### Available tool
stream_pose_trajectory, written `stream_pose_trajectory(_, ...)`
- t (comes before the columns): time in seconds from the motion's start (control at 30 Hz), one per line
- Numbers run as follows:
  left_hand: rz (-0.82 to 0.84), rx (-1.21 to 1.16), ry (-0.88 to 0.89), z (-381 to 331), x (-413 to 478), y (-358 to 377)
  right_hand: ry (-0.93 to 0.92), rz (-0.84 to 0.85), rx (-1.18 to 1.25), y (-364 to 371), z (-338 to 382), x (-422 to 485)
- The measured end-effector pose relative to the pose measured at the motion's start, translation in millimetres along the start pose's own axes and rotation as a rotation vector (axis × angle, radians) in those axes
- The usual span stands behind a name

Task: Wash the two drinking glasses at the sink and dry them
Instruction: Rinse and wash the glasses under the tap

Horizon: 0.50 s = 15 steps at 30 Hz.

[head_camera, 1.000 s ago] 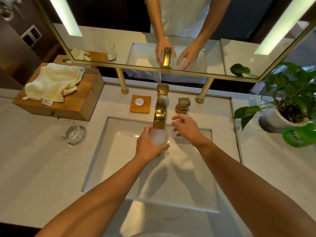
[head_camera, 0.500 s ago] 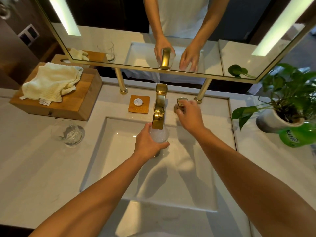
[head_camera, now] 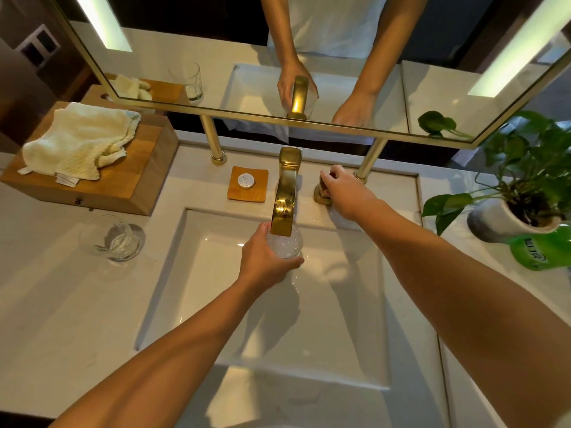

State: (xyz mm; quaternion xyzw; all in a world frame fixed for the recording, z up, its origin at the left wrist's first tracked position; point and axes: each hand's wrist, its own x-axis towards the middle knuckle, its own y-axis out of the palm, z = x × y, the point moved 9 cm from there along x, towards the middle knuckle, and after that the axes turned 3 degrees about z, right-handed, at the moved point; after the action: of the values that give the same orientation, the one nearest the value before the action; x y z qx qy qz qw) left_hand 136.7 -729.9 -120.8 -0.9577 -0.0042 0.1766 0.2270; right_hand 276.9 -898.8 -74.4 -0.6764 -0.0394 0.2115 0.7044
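Note:
My left hand point(head_camera: 265, 263) grips a clear drinking glass point(head_camera: 287, 247) upright under the spout of the gold faucet point(head_camera: 285, 193), over the white sink basin point(head_camera: 216, 288). The glass looks full of bubbling water. My right hand point(head_camera: 343, 188) is curled over the gold tap handle point(head_camera: 321, 196) to the right of the faucet, hiding most of it. The second drinking glass point(head_camera: 112, 239) stands on the counter left of the basin. A cream cloth point(head_camera: 78, 142) lies on a wooden box point(head_camera: 123, 183) at the back left.
A small wooden coaster with a white disc point(head_camera: 247, 183) sits left of the faucet. A potted plant point(head_camera: 522, 193) and a green bottle point(head_camera: 543, 251) stand at the right. A gold-framed mirror point(head_camera: 309, 125) on two posts rises behind the sink.
My right hand moved from above the basin back to the tap handle and now grips it. My left hand kept the glass under the spout.

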Motion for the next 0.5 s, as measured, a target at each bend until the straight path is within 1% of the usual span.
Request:
stream_pose_trajectory(0.07, -0.003, -0.002, 0.002, -0.8, -0.1, 0.2, 0.017, -0.021, -0.047, -0.3, 0.9, 0.4)
stream_pose_trajectory(0.13, 0.000, -0.002, -0.001, -0.2, -0.5, 0.4, 0.075, -0.042, -0.083, 0.0, 2.4, 2.6)
stream_pose_trajectory(0.23, 0.001, 0.004, -0.007, 0.6, -0.7, -0.8, 0.157, -0.065, -0.052, 3.9, 2.7, 5.4)
stream_pose_trajectory(0.33, -0.001, 0.007, -0.005, 1.7, -0.5, -2.9, 0.191, -0.047, -0.014, 6.7, 3.8, 9.0)
stream_pose_trajectory(0.43, 0.000, 0.012, -0.002, 4.6, -2.1, -4.1, 0.256, -0.051, 0.129, 8.1, 0.6, 5.2)
stream_pose_trajectory(0.47, 0.001, 0.013, -0.003, 6.6, -3.0, -4.3, 0.280, -0.113, 0.216, 5.7, 0.2, -2.3)
stream_pose_trajectory(0.5, 0.001, 0.018, -0.007, 9.1, -4.5, -4.4, 0.303, -0.214, 0.323, 1.3, 0.1, -14.4)
